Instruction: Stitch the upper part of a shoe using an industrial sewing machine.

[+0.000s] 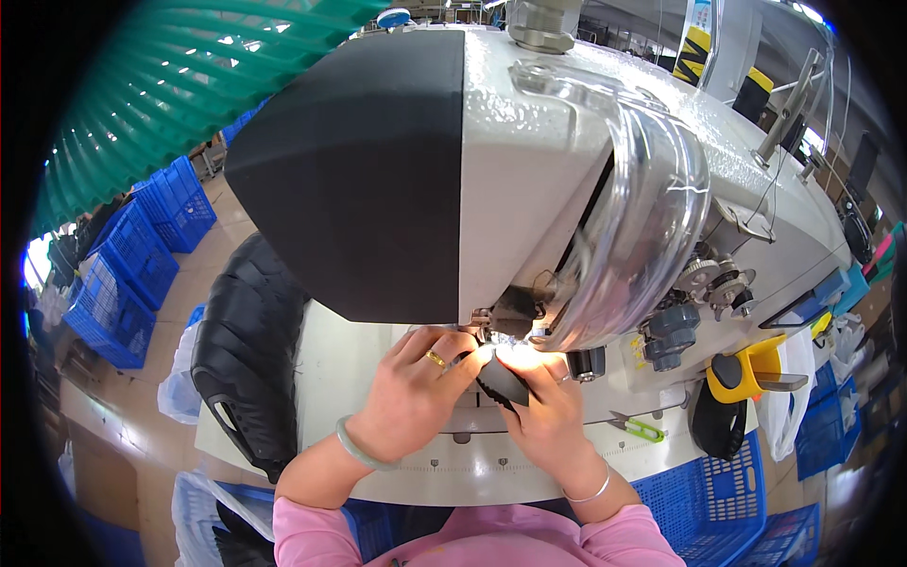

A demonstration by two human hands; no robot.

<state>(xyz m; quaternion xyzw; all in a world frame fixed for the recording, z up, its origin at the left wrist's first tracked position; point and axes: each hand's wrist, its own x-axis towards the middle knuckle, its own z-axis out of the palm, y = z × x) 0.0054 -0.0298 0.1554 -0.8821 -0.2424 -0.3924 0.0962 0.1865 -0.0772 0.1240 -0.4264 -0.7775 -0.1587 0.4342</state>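
Observation:
Under the lit head of a large white and black sewing machine (515,170), a small dark fabric piece (504,380) is pinched between my two hands. My left hand (411,387), with a ring and a pale bangle, has its bent fingers on the piece's left edge, close to the presser foot area (484,326). From the other side my right hand (548,406) grips the piece's right edge, fingers curled. The needle and the far end of the fabric are hidden by glare and fingers.
Green-handled thread snips (640,427) lie on the white table (453,480) to the right. Beyond them are a yellow holder (756,367) and a black piece (718,420). Black padded pieces (248,350) hang at the left. Blue crates (709,491) stand below.

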